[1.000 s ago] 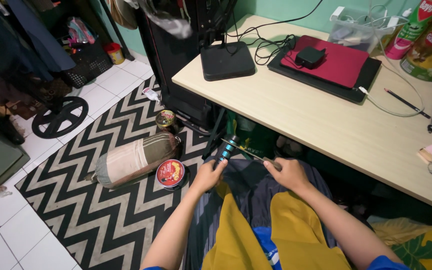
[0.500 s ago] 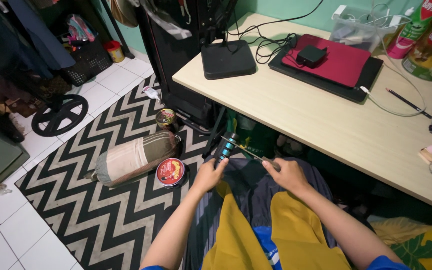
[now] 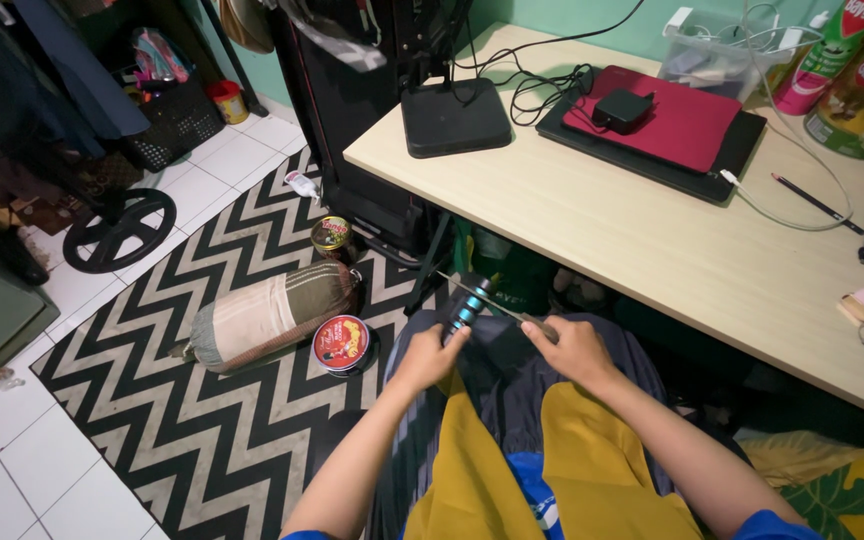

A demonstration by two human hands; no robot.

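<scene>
Down close, a dark cloth (image 3: 512,390) is spread over the lap, with yellow fabric (image 3: 572,470) nearer in. A small dark tool (image 3: 465,308) with blue bands is held upright in the left hand (image 3: 430,358), fingers wrapped shut round its lower end. A thin rod (image 3: 497,305) is pinched in the right hand (image 3: 574,350), slanting up-left across the tool's top, apparently touching it. All of this is held over the lap, just below the desk (image 3: 652,240) edge. On the zigzag rug (image 3: 152,420) to the left, a red tin (image 3: 340,343) and a rolled bundle (image 3: 262,315) are found. Further off, a red laptop (image 3: 687,125) and black router (image 3: 455,115) are parked on the desk.
</scene>
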